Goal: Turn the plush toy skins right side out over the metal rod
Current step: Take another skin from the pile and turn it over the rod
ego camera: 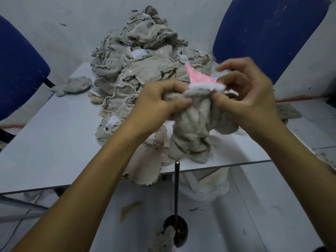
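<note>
A beige plush toy skin [192,124] hangs just right of the frame's centre, held above the near edge of a white table [54,142]. A pink dotted ear piece [198,77] with a white fleecy rim pokes out of its top. The left hand [160,100] pinches the fabric's upper left edge. The right hand [249,91] pinches the upper right edge, its fingers curled behind the pink piece. The skin looks light, soft and floppy, likely to bunch and stretch, not slip. The opening's rim seems the best place to take hold. One thin metal rod [176,186] stands upright directly below the skin, on a round dark base on the floor. Whether its tip touches the fabric cannot be told. One large pile of skins [138,70], too tangled to count, fills the table's upper centre. One loose skin [76,86] lies to its left. Two blue chairs [263,33] stand at the upper left and upper right. A single finished toy [163,240] lies beside the rod's base.
</note>
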The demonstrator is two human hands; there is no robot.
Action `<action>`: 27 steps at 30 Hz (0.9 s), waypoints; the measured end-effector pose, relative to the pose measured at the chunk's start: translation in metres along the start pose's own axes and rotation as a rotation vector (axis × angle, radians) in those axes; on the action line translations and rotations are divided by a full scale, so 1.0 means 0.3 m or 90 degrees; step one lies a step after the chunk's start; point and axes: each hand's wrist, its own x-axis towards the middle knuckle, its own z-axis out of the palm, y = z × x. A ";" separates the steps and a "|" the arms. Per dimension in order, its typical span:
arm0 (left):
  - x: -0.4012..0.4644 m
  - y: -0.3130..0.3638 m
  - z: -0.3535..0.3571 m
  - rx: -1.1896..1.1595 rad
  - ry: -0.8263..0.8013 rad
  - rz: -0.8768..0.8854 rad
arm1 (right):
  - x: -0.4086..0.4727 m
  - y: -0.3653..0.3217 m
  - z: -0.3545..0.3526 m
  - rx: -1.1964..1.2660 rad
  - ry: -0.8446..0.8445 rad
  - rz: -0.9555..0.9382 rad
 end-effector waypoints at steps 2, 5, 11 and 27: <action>0.001 -0.001 0.016 0.006 0.057 0.010 | -0.002 -0.008 0.009 -0.049 -0.028 -0.003; -0.002 0.008 0.036 -0.058 0.023 0.020 | 0.004 -0.027 0.014 -0.035 0.043 -0.059; -0.005 0.005 0.045 -0.052 0.032 0.038 | 0.002 -0.017 0.041 -0.022 0.026 -0.034; -0.042 -0.196 -0.075 0.609 -0.158 -0.395 | -0.069 0.107 0.166 -0.070 -0.172 0.311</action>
